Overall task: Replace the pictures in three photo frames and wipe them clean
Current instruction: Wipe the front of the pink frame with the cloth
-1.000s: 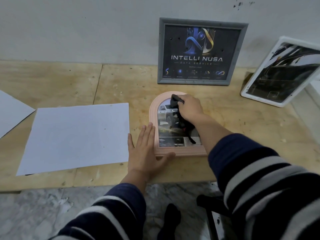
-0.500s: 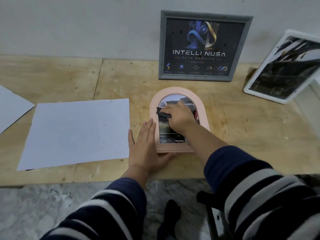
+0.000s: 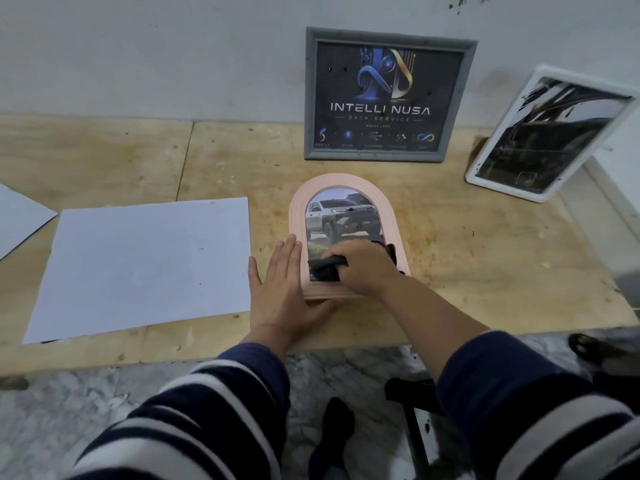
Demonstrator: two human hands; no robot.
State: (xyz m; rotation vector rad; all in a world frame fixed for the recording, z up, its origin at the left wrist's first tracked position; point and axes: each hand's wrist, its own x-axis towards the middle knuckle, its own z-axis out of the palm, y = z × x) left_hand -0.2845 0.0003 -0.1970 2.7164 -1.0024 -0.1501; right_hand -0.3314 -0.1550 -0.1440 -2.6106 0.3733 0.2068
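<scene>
Two plywood sheets make up the counter (image 3: pixel 467 258), their seam running from back to front left of the middle, under a plain grey-white wall (image 3: pixel 156 46) marked with a few dark specks. Below the front edge lies a pale marbled floor (image 3: pixel 52 403). One large white sheet of paper (image 3: pixel 138 265) lies flat toward the front left, and the corner of another (image 3: pixel 20 216) shows at the left edge. At the back edge, a grey frame (image 3: pixel 388 95) with a dark logo print leans on the wall; a white frame (image 3: pixel 550 133) stands tilted at the back right corner. Near the front edge, at centre, a pink arched frame (image 3: pixel 346 181) lies flat, showing a car picture. The left hand (image 3: pixel 284 289) presses flat against its left side, fingers straight. The right hand (image 3: pixel 363 268) clutches a black cloth (image 3: pixel 325 268) on the lower glass.
</scene>
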